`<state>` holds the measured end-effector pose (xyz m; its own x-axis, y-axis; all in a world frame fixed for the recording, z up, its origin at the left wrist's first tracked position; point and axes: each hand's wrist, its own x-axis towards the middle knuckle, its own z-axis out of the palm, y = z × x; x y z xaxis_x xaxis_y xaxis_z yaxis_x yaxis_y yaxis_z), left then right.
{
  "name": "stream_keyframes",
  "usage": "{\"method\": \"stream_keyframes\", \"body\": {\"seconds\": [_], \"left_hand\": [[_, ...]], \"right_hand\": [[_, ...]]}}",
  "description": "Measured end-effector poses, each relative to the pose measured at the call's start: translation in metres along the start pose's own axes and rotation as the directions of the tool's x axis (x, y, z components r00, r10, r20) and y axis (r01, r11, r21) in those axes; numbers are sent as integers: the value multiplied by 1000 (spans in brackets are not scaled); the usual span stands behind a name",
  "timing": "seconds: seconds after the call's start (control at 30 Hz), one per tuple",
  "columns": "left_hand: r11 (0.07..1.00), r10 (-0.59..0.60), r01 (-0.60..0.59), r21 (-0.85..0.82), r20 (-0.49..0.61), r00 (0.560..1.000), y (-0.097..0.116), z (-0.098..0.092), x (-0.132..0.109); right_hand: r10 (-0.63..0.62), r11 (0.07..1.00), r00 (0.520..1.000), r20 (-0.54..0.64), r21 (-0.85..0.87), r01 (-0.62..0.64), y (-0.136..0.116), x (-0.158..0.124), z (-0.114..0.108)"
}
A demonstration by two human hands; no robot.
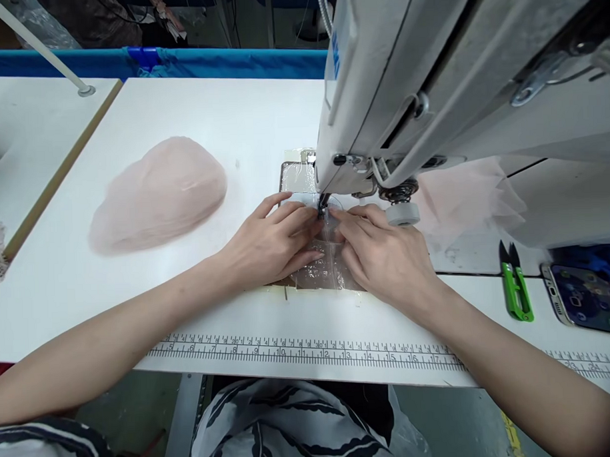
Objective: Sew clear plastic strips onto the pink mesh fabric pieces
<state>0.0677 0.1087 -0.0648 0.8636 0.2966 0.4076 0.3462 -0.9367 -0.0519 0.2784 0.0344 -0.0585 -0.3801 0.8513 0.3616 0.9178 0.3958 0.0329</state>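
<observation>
A small, thin piece of sheer fabric (330,233) lies under the presser foot (323,204) of a white sewing machine (370,86). My left hand (280,239) is to the left of the foot, its fingers bent and closed at the fabric's left edge. On the other side, my right hand (383,249) has its thumb and fingers closed at the fabric's right edge. Both sets of fingertips are close to the needle area. Beneath them is a tape-covered plate (317,278). The fabric's outline is faint and partly hidden by my fingers.
A pile of pale pink sheer pieces (158,197) lies left; more pink pieces (466,196) lie right, behind the machine head. Green thread snips (516,284) and a phone (590,298) are at the right. A printed ruler (289,350) runs along the front edge.
</observation>
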Motion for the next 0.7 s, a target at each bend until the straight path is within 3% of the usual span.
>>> {"method": "stream_keyframes", "body": {"seconds": [0.3,0.7], "left_hand": [[999,-16,15,46,20,1000,6,-2,-2],[999,-48,49,-20,27,998,7,-2,-1]], "right_hand": [[-47,994,998,-40,-104,43,1,2,-1],[-41,998,999,-22,-39,40,3,1,1]]}}
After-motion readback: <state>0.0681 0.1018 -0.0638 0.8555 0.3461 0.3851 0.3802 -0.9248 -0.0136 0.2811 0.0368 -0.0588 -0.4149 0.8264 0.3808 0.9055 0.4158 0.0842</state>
